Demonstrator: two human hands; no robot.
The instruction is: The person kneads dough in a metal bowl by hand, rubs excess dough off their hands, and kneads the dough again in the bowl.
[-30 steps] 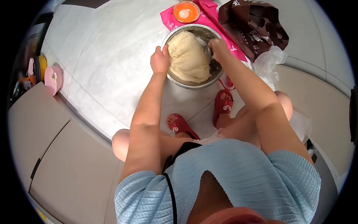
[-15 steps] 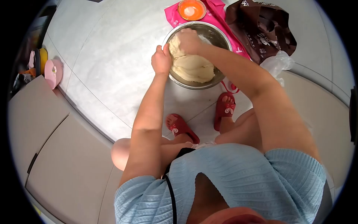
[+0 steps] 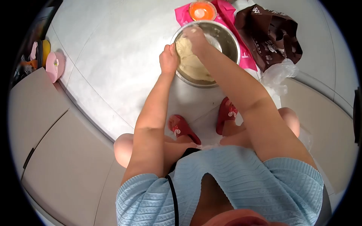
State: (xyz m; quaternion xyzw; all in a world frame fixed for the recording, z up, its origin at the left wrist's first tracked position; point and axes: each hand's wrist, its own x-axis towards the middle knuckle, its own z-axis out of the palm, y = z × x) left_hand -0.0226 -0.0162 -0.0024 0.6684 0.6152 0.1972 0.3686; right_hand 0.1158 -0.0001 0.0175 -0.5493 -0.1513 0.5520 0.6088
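A pale lump of dough (image 3: 190,64) lies in a round metal bowl (image 3: 234,47) on the floor, spread along the bowl's left and lower side. My left hand (image 3: 168,59) grips the bowl's left rim, with its fingers closed at the edge. Inside the bowl, my right hand (image 3: 195,36) is curled closed on the upper part of the dough near the upper left wall. Its fingertips are partly hidden. Some white flour shows on the bowl's bottom, to the right of the right hand.
An orange bowl (image 3: 203,11) with white contents stands on a pink bag (image 3: 226,10) beyond the metal bowl. At the right lie a brown bag (image 3: 269,37) and a clear plastic bag (image 3: 279,75). A pink round object (image 3: 55,66) is at the left. Red slippers (image 3: 184,129) are below.
The metal bowl and both hands appear slightly further right in view. My right hand is more upright over the dough's upper part, and its forearm now covers the dough's right side.
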